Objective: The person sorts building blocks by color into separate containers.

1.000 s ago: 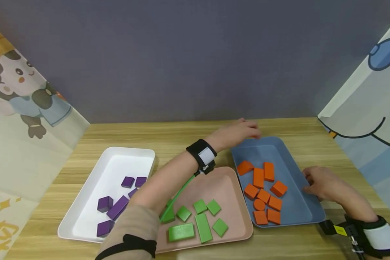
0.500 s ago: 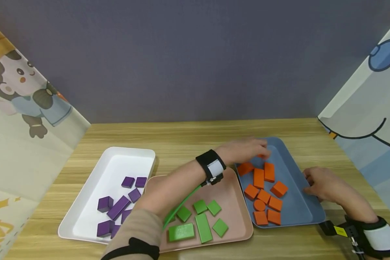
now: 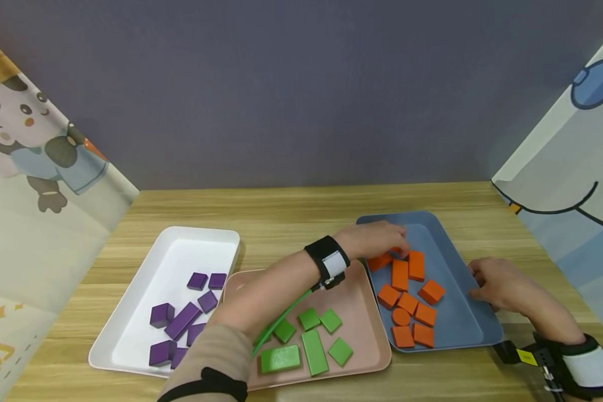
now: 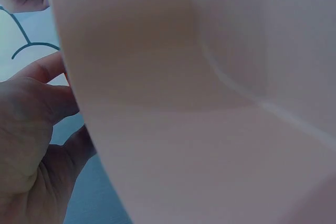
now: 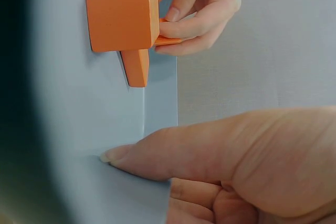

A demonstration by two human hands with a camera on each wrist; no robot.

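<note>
Over the far left part of the blue tray, my left hand pinches an orange block between thumb and fingers, close to the other orange blocks. Most of that block is hidden by the fingers in the head view. My right hand grips the tray's right wall. In the right wrist view its thumb lies over the inner side, with the fingers curled outside.
A pink tray with several green blocks stands next to the blue one, under my left forearm. Further left is a white tray with several purple blocks. A dark panel rises behind the table.
My left hand has come from the blue tray's far left corner down into the tray with the orange block, then shifted slightly left. The right hand has stayed on the tray wall.
</note>
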